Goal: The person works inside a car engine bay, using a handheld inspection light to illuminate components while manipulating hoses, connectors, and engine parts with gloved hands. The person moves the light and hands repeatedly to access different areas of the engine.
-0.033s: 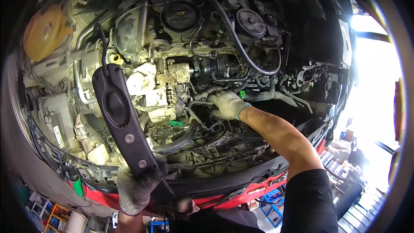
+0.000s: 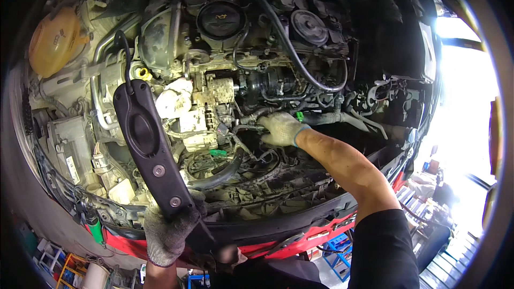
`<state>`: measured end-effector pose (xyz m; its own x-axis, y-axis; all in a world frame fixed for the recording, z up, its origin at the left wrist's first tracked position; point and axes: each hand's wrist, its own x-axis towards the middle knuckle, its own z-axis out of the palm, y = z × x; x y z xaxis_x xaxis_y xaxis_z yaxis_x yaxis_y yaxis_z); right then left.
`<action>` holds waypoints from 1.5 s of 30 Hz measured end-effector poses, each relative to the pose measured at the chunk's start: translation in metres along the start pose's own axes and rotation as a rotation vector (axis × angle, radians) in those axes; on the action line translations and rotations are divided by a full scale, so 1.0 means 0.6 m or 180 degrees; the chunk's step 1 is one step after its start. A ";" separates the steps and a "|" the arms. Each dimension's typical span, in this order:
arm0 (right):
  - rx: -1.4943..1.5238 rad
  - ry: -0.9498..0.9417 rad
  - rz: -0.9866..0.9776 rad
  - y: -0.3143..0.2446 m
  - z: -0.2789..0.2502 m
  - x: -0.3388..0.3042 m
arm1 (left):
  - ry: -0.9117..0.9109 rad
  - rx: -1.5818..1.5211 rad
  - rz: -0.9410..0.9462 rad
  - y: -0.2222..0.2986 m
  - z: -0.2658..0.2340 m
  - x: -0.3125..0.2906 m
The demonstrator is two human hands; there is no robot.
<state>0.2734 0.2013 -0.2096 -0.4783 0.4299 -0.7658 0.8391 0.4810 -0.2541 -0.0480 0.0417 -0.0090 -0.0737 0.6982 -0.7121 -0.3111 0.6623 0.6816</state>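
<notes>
My left hand (image 2: 170, 233), in a grey knit glove, is wrapped round the lower end of a long black work lamp (image 2: 144, 134). The lamp slants up and left over the engine, with a loop of cord at its top. Bright light falls on the dirty metal engine parts (image 2: 195, 128) beside it. Reaching in from the right, my right hand (image 2: 284, 129) wears a pale glove. Its fingers curl in among the dark hoses at the engine's front. What lies under the fingertips is hidden. A green clip (image 2: 300, 115) sits just beyond this hand.
An orange coolant tank (image 2: 55, 43) stands at the far left. The black oil cap (image 2: 222, 20) and a curved black hose (image 2: 286, 37) top the engine. Along the near side runs the car's red front edge (image 2: 273, 246). A blue stand (image 2: 337, 257) shows below it.
</notes>
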 end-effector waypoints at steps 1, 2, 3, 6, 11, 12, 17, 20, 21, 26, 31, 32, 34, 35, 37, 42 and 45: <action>0.0106 0.0117 -0.0114 0.012 0.002 0.002 | 0.0038 -0.0129 -0.0040 -0.006 -0.002 0.002; -0.0080 0.0248 -0.0182 0.024 0.016 0.013 | -0.0012 0.0244 0.0121 -0.013 -0.008 0.005; -0.0230 0.0146 -0.0058 0.025 0.025 0.029 | 0.0050 0.0114 0.0077 -0.014 -0.006 0.007; -0.0514 0.0042 0.0227 0.005 0.033 0.047 | 0.0256 0.0167 0.0055 -0.019 -0.007 0.008; -0.0297 0.0000 0.0546 -0.007 0.036 0.057 | 0.0286 -0.0254 -0.0037 -0.031 -0.016 0.007; -0.0138 0.0101 0.0598 -0.009 0.038 0.051 | 0.0299 -0.0157 -0.0033 -0.027 -0.012 0.005; 0.1075 0.0148 0.0702 0.022 0.030 0.052 | 0.0109 -0.0130 0.0071 -0.026 -0.008 0.010; 0.1852 -0.0718 0.0786 0.029 -0.016 0.061 | 0.0117 -0.0154 0.0171 -0.030 -0.006 0.008; 0.2218 -0.0940 0.0908 0.019 -0.044 0.051 | 0.0137 -0.0180 0.0154 -0.032 -0.008 0.008; -0.0968 0.0183 -0.0927 0.070 0.062 0.096 | 0.0166 0.0348 0.0144 -0.011 0.010 0.004; 0.1170 0.1253 -0.0293 0.067 0.049 0.058 | 0.0151 0.0333 0.0135 -0.018 0.000 0.003; 0.2632 0.1246 0.0339 0.047 -0.007 0.039 | 0.0188 0.0464 0.0131 -0.016 -0.006 0.002; 0.3336 0.0958 0.0862 0.063 -0.071 0.011 | 0.0150 0.0732 0.0092 -0.008 0.000 0.000; 0.2602 0.0730 0.0681 0.084 -0.096 0.007 | 0.0169 0.0479 0.0075 -0.008 0.006 0.004; 0.1800 0.0377 0.0669 0.065 -0.136 -0.011 | 0.0240 -0.0047 0.0107 -0.012 0.015 0.003; 0.0280 0.0056 0.0180 0.054 -0.033 0.028 | 0.0119 0.0280 0.0057 -0.004 0.016 0.002; 0.0033 0.0030 0.0358 0.035 0.011 0.054 | 0.0068 0.0730 0.0104 -0.002 0.020 -0.003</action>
<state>0.2773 0.2205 -0.2437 -0.3832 0.4878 -0.7843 0.8903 0.4213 -0.1729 -0.0364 0.0430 -0.0063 -0.1011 0.7159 -0.6908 -0.0848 0.6857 0.7230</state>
